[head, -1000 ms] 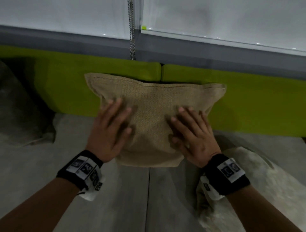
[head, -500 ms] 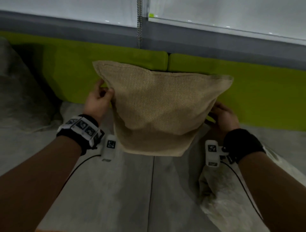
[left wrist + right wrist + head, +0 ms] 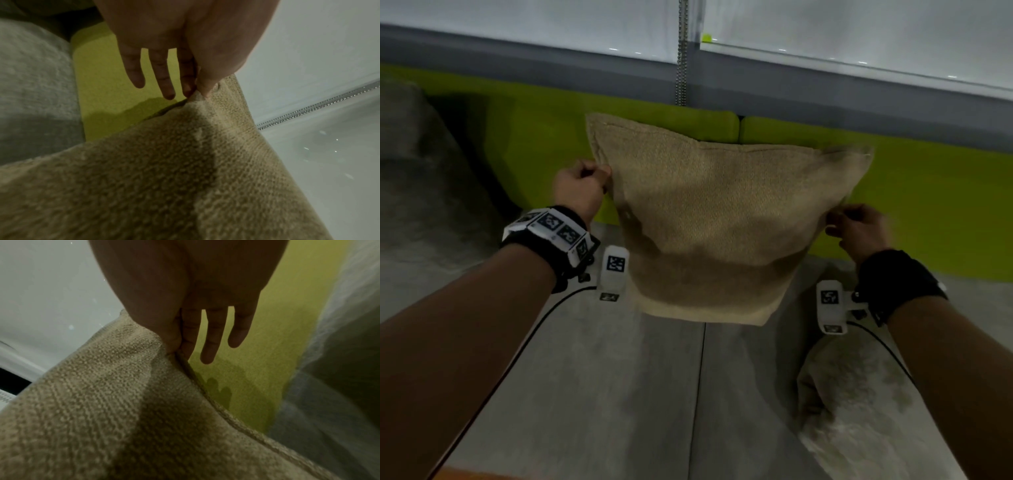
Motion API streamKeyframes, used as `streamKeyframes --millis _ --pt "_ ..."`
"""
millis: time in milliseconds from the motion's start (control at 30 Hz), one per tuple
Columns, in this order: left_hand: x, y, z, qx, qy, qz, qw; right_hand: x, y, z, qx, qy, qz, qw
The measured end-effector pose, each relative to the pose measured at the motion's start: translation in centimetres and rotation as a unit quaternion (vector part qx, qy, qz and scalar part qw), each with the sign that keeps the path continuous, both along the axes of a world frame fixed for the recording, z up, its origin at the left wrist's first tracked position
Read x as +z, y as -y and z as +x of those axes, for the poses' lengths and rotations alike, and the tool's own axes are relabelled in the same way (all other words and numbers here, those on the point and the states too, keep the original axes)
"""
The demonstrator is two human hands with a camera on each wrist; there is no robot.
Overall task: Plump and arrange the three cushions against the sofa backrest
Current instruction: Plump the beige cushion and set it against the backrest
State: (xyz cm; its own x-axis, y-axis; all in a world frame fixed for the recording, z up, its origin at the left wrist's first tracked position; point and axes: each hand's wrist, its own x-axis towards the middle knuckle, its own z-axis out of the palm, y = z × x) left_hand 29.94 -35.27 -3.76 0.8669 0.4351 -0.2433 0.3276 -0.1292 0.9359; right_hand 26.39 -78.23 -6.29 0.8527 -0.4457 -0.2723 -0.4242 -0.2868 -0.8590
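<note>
The green backrest (image 3: 893,192) is my landmark. In front of it hangs the tan cushion (image 3: 715,222), lifted off the grey seat (image 3: 654,394). It looks light and soft, sagging low, its coarse weave easy to grip, so the side seams suit. My left hand (image 3: 580,188) pinches the seam farther from the backrest's split; my right hand (image 3: 859,228) pinches the opposite seam, spare fingers loose.

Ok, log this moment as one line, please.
stage: plumping | tan cushion: against green backrest | left hand: pinches left edge | right hand: pinches right edge
</note>
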Motion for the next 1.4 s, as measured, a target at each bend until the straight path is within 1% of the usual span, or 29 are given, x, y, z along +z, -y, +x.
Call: streamKeyframes --millis 100,167,200,233,267,300,333,367,400,433,467,500,533,600,633,667,733,800,867,967,1033,1133,1167,1200,1233,1267,1333,1367,1400 --pt "-0.3 0.1 -1.1 -0.029 -0.005 0.009 1.000 -0.5 0.5 -0.2 0.002 -0.021 -0.008 1.000" --pt "-1.5 -0.2 -2.6 0.006 -0.017 -0.019 1.000 0.2 0.6 -1.9 -0.004 0.001 -0.097 0.995" --pt "-3.0 -1.0 -4.0 0.033 -0.032 -0.044 0.998 1.1 0.3 -3.1 -0.011 0.053 -0.161 0.985" --pt "-5.4 -1.9 -5.4 0.050 -0.064 -0.064 0.995 2.2 -0.5 -4.4 -0.001 0.134 -0.226 0.965" --pt "-8.0 -2.7 -7.3 0.050 -0.112 -0.063 0.990 3.3 -1.6 -5.6 0.037 0.229 -0.286 0.930" --pt "-10.9 -3.2 -9.1 0.026 -0.176 -0.057 0.982 4.8 -3.3 -6.8 0.095 0.305 -0.338 0.885" --pt "-13.3 -2.8 -10.9 -0.014 -0.247 -0.048 0.968 6.0 -5.3 -7.7 0.167 0.357 -0.375 0.839" --pt "-14.9 -1.9 -12.7 -0.075 -0.303 -0.042 0.949 6.5 -7.1 -8.0 0.243 0.382 -0.390 0.802" --pt "-15.5 -0.3 -14.4 -0.140 -0.348 -0.046 0.926 6.9 -9.0 -8.0 0.310 0.392 -0.398 0.769" --pt "-15.4 1.9 -16.0 -0.189 -0.382 -0.085 0.901 7.0 -10.8 -7.6 0.360 0.392 -0.413 0.739" --pt "-14.4 4.3 -17.2 -0.191 -0.411 -0.165 0.876 6.8 -12.3 -7.1 0.396 0.375 -0.441 0.713" --pt "-13.6 6.6 -18.1 -0.185 -0.420 -0.218 0.861 6.7 -13.5 -6.5 0.424 0.335 -0.465 0.701" --pt "-13.3 8.3 -18.4 -0.183 -0.410 -0.246 0.859 6.6 -14.3 -5.7 0.445 0.273 -0.476 0.707" --pt "-13.6 10.9 -18.3 -0.160 -0.339 -0.258 0.891 6.4 -14.8 -3.8 0.457 0.143 -0.468 0.743" --pt "-13.3 12.0 -18.1 -0.137 -0.307 -0.287 0.897 6.2 -14.7 -2.9 0.453 0.095 -0.466 0.754" --pt "-13.2 12.7 -18.1 -0.114 -0.283 -0.311 0.900 6.1 -14.6 -2.3 0.445 0.072 -0.471 0.758" --pt "-12.4 13.6 -18.3 -0.070 -0.240 -0.348 0.904 6.4 -14.0 -1.9 0.425 0.081 -0.474 0.767" --pt "-12.1 13.5 -19.1 -0.012 -0.193 -0.381 0.904 7.0 -13.3 -2.4 0.409 0.083 -0.443 0.793" --pt "-11.5 12.5 -19.8 0.054 -0.132 -0.378 0.915 7.4 -12.2 -3.6 0.379 0.065 -0.392 0.836" --pt "-8.5 9.8 -18.9 0.098 -0.025 -0.314 0.944 6.7 -10.0 -6.0 0.293 0.082 -0.293 0.906" --pt "-5.2 8.5 -17.7 0.114 0.031 -0.249 0.961 5.8 -9.5 -8.2 0.237 0.099 -0.184 0.949" --pt "0.2 7.6 -15.7 0.093 0.098 -0.098 0.986 5.5 -10.3 -10.5 0.192 0.091 -0.029 0.977" --pt "1.7 7.4 -15.2 0.086 0.115 -0.050 0.988 5.5 -10.2 -10.8 0.192 0.068 -0.002 0.979" --pt "3.2 7.2 -14.6 0.073 0.129 0.004 0.989 5.3 -9.8 -11.2 0.206 0.051 -0.005 0.977" --pt "4.7 7.0 -14.0 0.052 0.149 0.071 0.985 5.4 -9.1 -11.4 0.221 0.044 -0.044 0.973" --pt "6.0 6.7 -13.4 0.024 0.168 0.150 0.974 5.7 -8.2 -11.6 0.225 0.061 -0.107 0.967" --pt "7.7 6.3 -12.3 -0.026 0.189 0.314 0.930 6.6 -6.1 -11.5 0.203 0.169 -0.212 0.941" --pt "8.1 6.3 -11.8 -0.058 0.213 0.374 0.901 6.9 -5.1 -11.3 0.194 0.223 -0.228 0.928" --pt "8.2 6.3 -11.3 -0.100 0.259 0.415 0.867 7.1 -4.6 -10.7 0.193 0.243 -0.225 0.923"
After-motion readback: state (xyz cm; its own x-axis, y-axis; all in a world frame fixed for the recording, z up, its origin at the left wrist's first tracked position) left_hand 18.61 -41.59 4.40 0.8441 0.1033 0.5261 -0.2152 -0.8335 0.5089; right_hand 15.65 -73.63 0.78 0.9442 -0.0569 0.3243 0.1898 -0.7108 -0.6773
